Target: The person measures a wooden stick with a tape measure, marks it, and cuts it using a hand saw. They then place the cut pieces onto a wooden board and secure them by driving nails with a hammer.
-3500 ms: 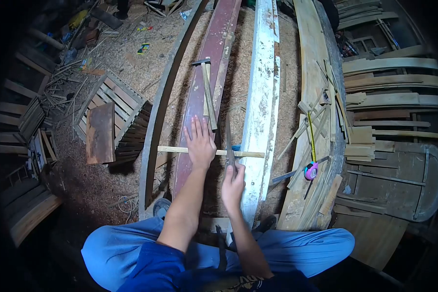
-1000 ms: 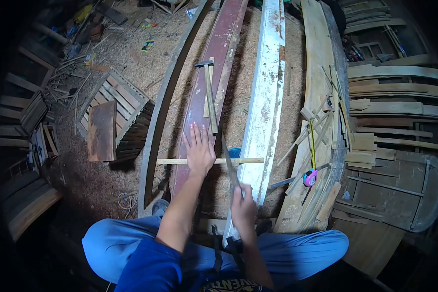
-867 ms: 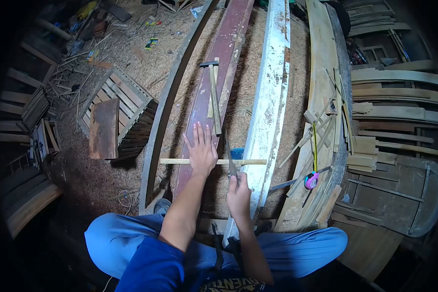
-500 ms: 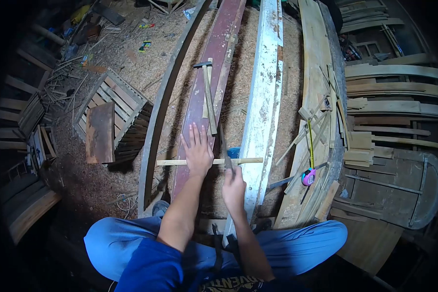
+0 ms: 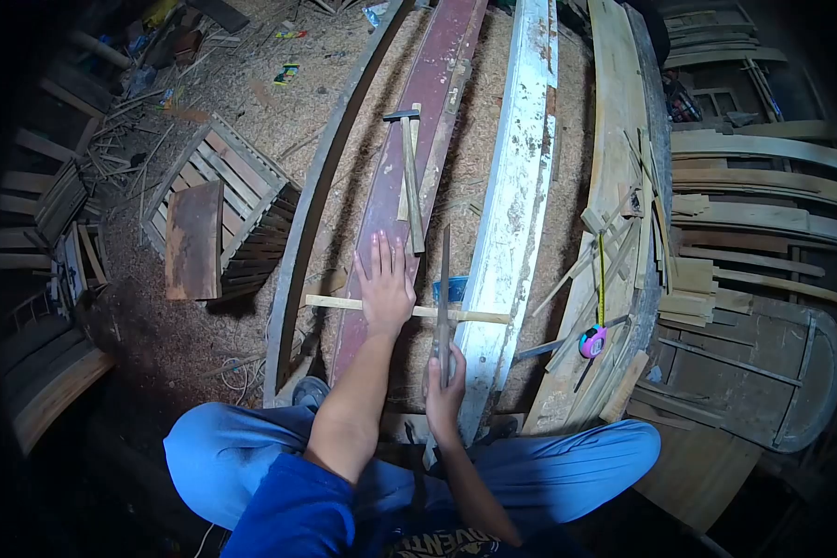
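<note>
Head view: where are the hands?

"The left hand [image 5: 388,290] lies flat, fingers loosely spread, over the thin stick [image 5: 482,317], pressing rather than grasping. The right hand [image 5: 446,395] is clenched round the handle of a long tool [image 5: 445,270] (a file, perhaps; I can't make out teeth)."

"And the stick?"

"Crosswise, over the red board [image 5: 381,209] and onto the white board [image 5: 510,214]. The tool crosses it in the gap between those two; I can't tell if they touch."

"How to handle it well?"

"I'd bear squarely down with the palm so the stick can't skid, guide the tool straight, and mind the hammer [image 5: 412,186] just beyond the left fingertips."
</note>
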The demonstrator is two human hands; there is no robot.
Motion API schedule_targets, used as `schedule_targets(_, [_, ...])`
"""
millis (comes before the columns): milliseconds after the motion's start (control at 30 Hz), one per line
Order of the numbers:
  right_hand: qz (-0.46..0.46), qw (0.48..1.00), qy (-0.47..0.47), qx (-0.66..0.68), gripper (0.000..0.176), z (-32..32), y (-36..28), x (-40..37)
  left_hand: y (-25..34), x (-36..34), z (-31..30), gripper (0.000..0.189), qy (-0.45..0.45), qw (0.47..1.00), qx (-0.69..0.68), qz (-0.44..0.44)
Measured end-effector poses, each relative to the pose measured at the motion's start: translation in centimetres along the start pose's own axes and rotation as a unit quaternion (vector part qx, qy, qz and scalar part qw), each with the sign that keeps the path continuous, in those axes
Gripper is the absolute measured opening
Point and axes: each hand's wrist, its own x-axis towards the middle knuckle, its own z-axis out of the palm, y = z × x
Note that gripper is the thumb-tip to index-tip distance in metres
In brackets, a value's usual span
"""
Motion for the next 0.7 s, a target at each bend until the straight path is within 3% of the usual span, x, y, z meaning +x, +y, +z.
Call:
schedule_targets(33, [-0.015, 1.0, -0.011, -0.003, 0.045, -0.3, 0.3, -0.4, -0.1, 0.2, -0.1, 0.068, -0.013, 1.0, 0.021, -0.001])
schedule_targets(67, [-0.103, 0.994, 0.002, -0.047, 0.048, -0.3, 3.9, -0.1, -0.3, 0.5, -0.1, 0.068, -0.011, 1.0, 0.023, -0.005])
schedule_targets(100, [-0.102, 0.994, 0.0, -0.047, 0.048, -0.9, 3.9, -0.9, -0.3, 0.5, -0.1, 0.067, -0.008, 1.0, 0.015, -0.004])
schedule_targets(167, [0.007, 0.999, -0.042, 0.015, 0.046, -2.4, 2.6, -2.6, 0.1, 0.0, -0.1, 0.066, -0.007, 1.0, 0.004, 0.005])
schedule_targets(300, [0.017, 1.0, -0.016, 0.008, 0.046, -1.7, 2.0, -2.4, 0.0, 0.0, 0.1, 0.065, 0.011, 1.0, -0.005, 0.004])
schedule_targets(367, [-0.148, 0.983, 0.047, -0.099, 0.046, 0.6, 1.4, 0.6, -0.1, 0.1, 0.3, 0.065, 0.015, 1.0, 0.007, 0.007])
schedule_targets(400, [-0.043, 0.998, 0.001, -0.036, 0.047, 0.5, -1.2, 0.6, 0.0, 0.2, 0.1, 0.065, 0.018, 1.0, 0.009, 0.01])
schedule_targets(600, [-0.053, 0.998, 0.0, -0.041, 0.049, -0.1, 1.9, -3.6, 0.0, 0.2, 0.3, 0.065, 0.016, 1.0, -0.016, 0.001])
schedule_targets(700, [-0.058, 0.998, 0.007, -0.002, 0.048, 1.8, 0.2, 1.0, 0.0, -0.1, 0.3, 0.066, 0.017, 1.0, -0.014, 0.006])
